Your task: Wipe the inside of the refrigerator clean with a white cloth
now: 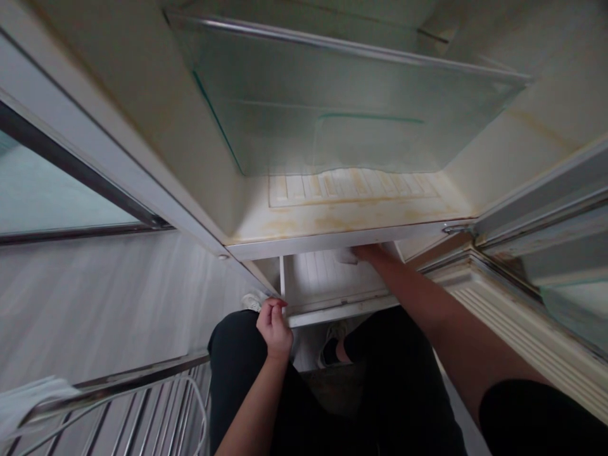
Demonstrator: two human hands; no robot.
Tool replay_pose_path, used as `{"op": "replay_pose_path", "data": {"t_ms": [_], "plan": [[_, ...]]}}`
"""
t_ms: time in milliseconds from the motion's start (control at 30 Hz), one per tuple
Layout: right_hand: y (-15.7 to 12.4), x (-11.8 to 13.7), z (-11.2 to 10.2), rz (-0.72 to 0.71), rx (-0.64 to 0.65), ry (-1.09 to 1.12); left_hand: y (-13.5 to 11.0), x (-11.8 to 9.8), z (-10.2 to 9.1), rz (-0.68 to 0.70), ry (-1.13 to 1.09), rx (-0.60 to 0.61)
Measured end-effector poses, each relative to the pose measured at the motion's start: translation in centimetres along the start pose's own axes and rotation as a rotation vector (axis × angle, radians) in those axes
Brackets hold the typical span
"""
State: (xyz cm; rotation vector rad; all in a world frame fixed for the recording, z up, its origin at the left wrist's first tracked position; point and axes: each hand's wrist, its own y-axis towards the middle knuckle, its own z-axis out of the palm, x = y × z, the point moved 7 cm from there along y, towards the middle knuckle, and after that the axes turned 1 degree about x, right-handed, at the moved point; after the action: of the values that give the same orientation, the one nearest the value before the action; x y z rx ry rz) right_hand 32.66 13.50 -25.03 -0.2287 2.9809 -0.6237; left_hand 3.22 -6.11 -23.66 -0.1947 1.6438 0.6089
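My left hand (275, 326) is closed on the front left corner of a white drawer (332, 311), which is pulled part way out below the refrigerator compartment. Inside that drawer is my right hand (367, 251), partly hidden under the compartment's front edge. A whitish wad that looks like a cloth (348, 256) shows at its fingers, against the ribbed drawer bottom. The fingers themselves are blurred and mostly out of sight.
Above, a clear glass shelf (294, 82) slants over the yellow-stained compartment floor (323, 221). The open door (494, 316) stands at the right. A metal rack (137, 411) with a white cloth (38, 402) is at lower left, on a grey floor (109, 297).
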Motion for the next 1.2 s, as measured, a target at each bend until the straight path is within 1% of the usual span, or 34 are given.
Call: {"op": "replay_pose_path", "data": {"t_ms": [67, 133, 167, 233, 367, 433, 500, 567, 633, 667, 733, 800, 833, 900, 933, 1000, 1033, 1100, 1133, 1200], "plan": [[-1.6, -0.3, 0.8, 0.071, 0.005, -0.029, 0.1, -0.1, 0.1, -0.015, 0.013, -0.003], [-3.1, 0.5, 1.6, 0.090, 0.033, -0.073, 0.1, -0.3, 0.1, -0.024, 0.026, -0.007], [-3.6, 1.4, 1.9, 0.059, 0.050, -0.089, 0.1, -0.3, 0.1, -0.027, 0.032, -0.006], [-4.2, 3.9, 2.0, -0.067, 0.049, -0.100, 0.2, -0.3, 0.1, -0.027, 0.033, 0.000], [-4.0, 10.6, 0.8, -0.439, -0.017, -0.120, 0.2, -0.2, 0.0, -0.003, 0.037, -0.006], [-3.7, 13.9, 0.3, -0.556, -0.029, -0.121, 0.1, -0.3, 0.0, 0.011, 0.039, -0.007], [-3.3, 16.5, 0.0, -0.552, -0.015, -0.093, 0.1, -0.4, 0.0, 0.022, 0.035, -0.002], [-3.5, 18.5, 0.3, -0.527, 0.042, -0.052, 0.2, -0.5, 0.0, 0.028, 0.041, 0.003], [-4.2, 19.5, 1.0, -0.546, 0.130, -0.020, 0.2, -0.7, 0.0, 0.027, 0.055, 0.006], [-4.8, 19.7, 1.5, -0.576, 0.186, 0.001, 0.2, -0.7, 0.0, 0.027, 0.059, 0.006], [-6.1, 18.9, 2.1, -0.639, 0.277, 0.053, 0.3, -0.8, 0.0, 0.028, 0.055, 0.006], [-7.1, 16.7, 2.4, -0.639, 0.368, 0.118, 0.3, -0.9, 0.0, 0.028, 0.048, 0.007], [-7.4, 15.0, 2.6, -0.584, 0.413, 0.156, 0.3, -0.9, 0.0, 0.025, 0.047, 0.007], [-7.7, 10.7, 2.8, -0.372, 0.488, 0.212, 0.3, -0.8, 0.0, 0.015, 0.048, 0.010], [-7.9, 8.4, 2.9, -0.246, 0.512, 0.222, 0.3, -0.8, 0.0, 0.011, 0.049, 0.013], [-8.6, 4.0, 2.8, -0.065, 0.522, 0.191, 0.3, -0.8, 0.1, 0.014, 0.044, 0.018], [-9.0, 2.3, 2.7, -0.012, 0.521, 0.168, 0.3, -0.9, 0.1, 0.020, 0.041, 0.018], [-9.9, -0.4, 2.5, 0.037, 0.516, 0.151, 0.3, -0.9, 0.0, 0.029, 0.038, 0.007], [-10.3, -1.3, 2.4, 0.047, 0.515, 0.157, 0.3, -1.0, 0.0, 0.030, 0.040, 0.002], [-11.2, -2.0, 2.2, 0.024, 0.527, 0.197, 0.2, -1.0, 0.0, 0.025, 0.046, -0.010]]}}
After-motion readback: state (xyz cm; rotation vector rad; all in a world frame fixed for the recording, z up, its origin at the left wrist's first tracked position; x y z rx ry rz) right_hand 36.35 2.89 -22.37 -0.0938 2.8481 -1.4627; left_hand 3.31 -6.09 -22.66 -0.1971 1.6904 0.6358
